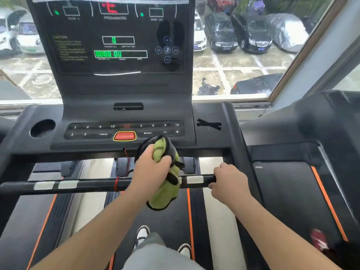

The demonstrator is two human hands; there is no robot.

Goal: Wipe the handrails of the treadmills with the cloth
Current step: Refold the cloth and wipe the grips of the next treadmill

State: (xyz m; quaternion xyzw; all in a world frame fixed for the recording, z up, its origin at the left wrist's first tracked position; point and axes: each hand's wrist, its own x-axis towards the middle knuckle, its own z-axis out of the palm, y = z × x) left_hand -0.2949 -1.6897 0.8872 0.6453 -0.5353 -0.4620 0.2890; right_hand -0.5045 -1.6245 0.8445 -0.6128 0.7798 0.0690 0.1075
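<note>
We grip the green cloth (165, 172) in our left hand (150, 168) on the handrail (93, 184), right hand (228, 182) curled round its end; loose cloth may snag the red safety cord (127, 158).

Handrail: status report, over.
Left hand holds cloth against handrail. Right hand grips handrail's right end. Red cord looped round handrail, left of cloth.
</note>
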